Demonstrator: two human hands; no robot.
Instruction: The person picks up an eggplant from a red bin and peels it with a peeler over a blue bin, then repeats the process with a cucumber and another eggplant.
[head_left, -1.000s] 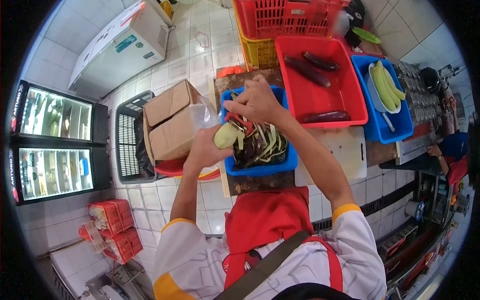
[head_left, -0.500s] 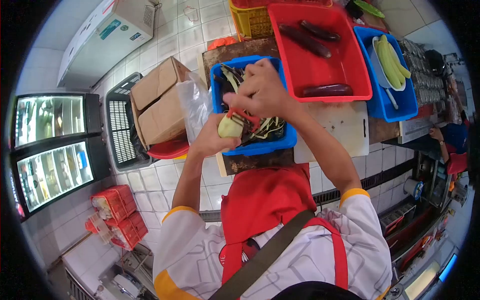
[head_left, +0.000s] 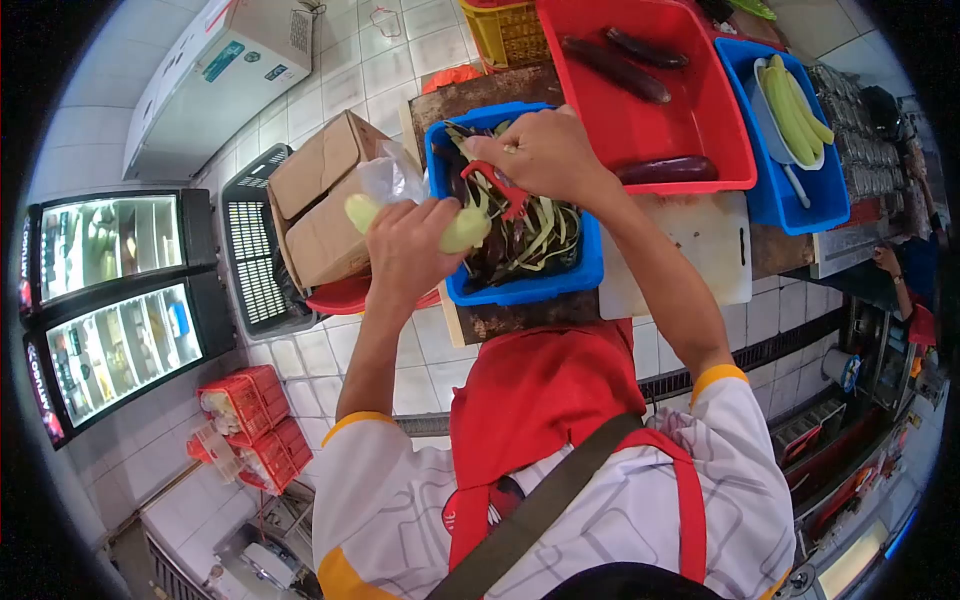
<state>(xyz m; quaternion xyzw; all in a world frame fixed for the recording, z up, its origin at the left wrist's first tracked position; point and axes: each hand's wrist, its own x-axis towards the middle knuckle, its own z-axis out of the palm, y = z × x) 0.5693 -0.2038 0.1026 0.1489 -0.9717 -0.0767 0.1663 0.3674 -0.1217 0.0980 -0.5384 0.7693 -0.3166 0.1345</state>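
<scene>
A peeled, pale green eggplant (head_left: 463, 228) is grasped in the left hand (head_left: 408, 250) and held level over the near left edge of a blue tub (head_left: 590, 268) filled with peelings (head_left: 530, 235). A red peeler (head_left: 497, 183) is clenched in the right hand (head_left: 545, 153) above the tub. Unpeeled eggplants (head_left: 665, 170) lie in the red tub (head_left: 735, 150) at far right.

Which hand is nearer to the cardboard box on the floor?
Left. The left hand, holding a peeled eggplant, sits just beside the cardboard box. The right hand, with the red peeler, is farther off.
</scene>
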